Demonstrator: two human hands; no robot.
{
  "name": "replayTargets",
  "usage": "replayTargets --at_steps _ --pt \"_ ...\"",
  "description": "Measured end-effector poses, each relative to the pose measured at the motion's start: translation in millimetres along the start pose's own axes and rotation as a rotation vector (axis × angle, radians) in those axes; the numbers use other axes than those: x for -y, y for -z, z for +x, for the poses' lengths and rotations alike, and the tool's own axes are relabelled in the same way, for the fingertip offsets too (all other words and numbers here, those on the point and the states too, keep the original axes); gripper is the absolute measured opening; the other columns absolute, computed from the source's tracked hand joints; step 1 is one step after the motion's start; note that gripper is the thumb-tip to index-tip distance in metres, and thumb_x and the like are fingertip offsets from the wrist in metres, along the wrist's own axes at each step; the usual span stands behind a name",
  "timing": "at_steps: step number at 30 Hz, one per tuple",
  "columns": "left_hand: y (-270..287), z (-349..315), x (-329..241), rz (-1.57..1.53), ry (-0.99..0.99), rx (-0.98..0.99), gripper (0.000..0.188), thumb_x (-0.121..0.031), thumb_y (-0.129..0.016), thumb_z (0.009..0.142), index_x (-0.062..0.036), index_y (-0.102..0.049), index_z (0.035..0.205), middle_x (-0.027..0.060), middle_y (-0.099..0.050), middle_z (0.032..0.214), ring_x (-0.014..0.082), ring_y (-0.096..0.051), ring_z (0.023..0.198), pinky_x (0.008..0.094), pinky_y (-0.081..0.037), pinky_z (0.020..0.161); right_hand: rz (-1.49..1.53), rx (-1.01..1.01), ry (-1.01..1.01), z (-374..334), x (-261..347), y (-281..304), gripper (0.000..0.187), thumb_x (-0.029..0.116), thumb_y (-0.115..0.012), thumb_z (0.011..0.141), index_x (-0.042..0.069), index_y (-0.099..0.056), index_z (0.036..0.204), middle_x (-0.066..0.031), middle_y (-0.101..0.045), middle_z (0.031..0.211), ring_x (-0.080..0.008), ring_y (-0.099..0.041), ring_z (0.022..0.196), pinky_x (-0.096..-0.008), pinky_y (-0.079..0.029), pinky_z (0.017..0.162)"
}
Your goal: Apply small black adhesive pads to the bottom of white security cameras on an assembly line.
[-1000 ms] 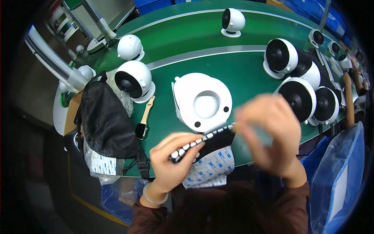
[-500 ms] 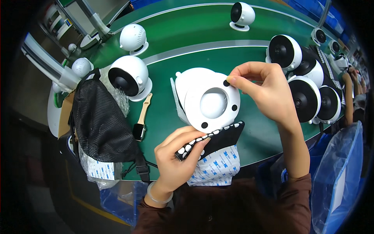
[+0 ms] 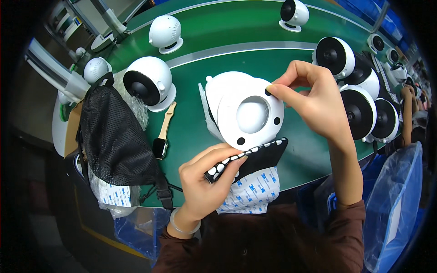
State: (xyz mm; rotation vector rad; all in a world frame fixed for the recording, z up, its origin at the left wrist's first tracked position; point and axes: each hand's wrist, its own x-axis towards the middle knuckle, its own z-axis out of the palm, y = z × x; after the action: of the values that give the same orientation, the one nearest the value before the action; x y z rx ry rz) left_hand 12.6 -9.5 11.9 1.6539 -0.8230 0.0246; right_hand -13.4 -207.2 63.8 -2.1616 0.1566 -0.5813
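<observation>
A white round device [image 3: 226, 81] lies tipped over on the green table with its ring-shaped base [image 3: 226, 119] facing up. Several black round pads sit on that ring. At the ring's upper right edge, the thumb and forefinger of my right hand [image 3: 314, 93] are on a small black pad [image 3: 267, 92]. My left hand [image 3: 205, 179] pinches a black sheet of pads [image 3: 264, 159] with a white-dotted edge, close to the near side of the ring. Below the sheet lies white backing paper [image 3: 255, 191] with blue print.
To the left are a black mesh bag [image 3: 116, 132], a watch [image 3: 160, 145] with a beige strap, and an upright white device [image 3: 152, 79]. More devices [image 3: 331, 57] crowd the right. Others stand on the green conveyor belt [image 3: 227, 29]. A lined blue bin [image 3: 391, 209] is at lower right.
Devices on the far belt have shifted right. The whole view has moved slightly. My right fingers stay at the pad on the ring, and my left hand still pinches the sheet.
</observation>
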Motion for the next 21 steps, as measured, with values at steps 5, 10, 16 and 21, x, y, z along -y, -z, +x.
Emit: replayTargets --at_steps 5,10,16,21 --pt "11 -8 -6 0.074 -0.079 -0.079 0.017 0.010 -0.063 0.064 0.0031 -0.062 0.079 0.0111 -0.061 0.073 0.0124 -0.058 0.059 0.0208 -0.044 0.053 -0.013 -0.202 0.149 -5 -1 0 0.009 0.005 -0.060 0.072 0.001 -0.058 0.080 -0.0070 -0.062 0.074 -0.0135 -0.058 0.066 -0.0219 -0.044 0.057" --pt "20 -16 -9 -0.103 -0.045 -0.110 0.017 0.013 -0.059 0.064 0.0057 -0.061 0.079 0.0126 -0.064 0.074 0.0135 -0.061 0.063 0.0210 -0.047 0.056 -0.150 0.069 0.466 -53 29 -6 0.024 0.009 -0.070 0.060 0.007 -0.063 0.083 -0.0033 -0.062 0.079 -0.0200 -0.050 0.072 -0.0253 -0.039 0.063" --pt "19 -14 -12 -0.040 -0.055 -0.067 0.016 0.012 -0.059 0.065 0.0051 -0.061 0.079 0.0116 -0.064 0.073 0.0116 -0.061 0.059 0.0186 -0.046 0.053 -0.289 -0.014 0.592 -64 18 -22 0.023 0.009 -0.066 0.056 0.009 -0.061 0.079 0.0009 -0.056 0.078 -0.0191 -0.051 0.073 -0.0305 -0.040 0.061" --pt "16 -13 -14 0.009 -0.084 -0.082 0.016 0.012 -0.060 0.065 0.0042 -0.061 0.079 0.0110 -0.064 0.071 0.0110 -0.060 0.056 0.0181 -0.045 0.051 -0.383 -0.108 0.678 -67 16 -21 0.023 0.012 -0.062 0.054 0.009 -0.062 0.077 0.0020 -0.056 0.075 -0.0178 -0.052 0.071 -0.0308 -0.039 0.062"
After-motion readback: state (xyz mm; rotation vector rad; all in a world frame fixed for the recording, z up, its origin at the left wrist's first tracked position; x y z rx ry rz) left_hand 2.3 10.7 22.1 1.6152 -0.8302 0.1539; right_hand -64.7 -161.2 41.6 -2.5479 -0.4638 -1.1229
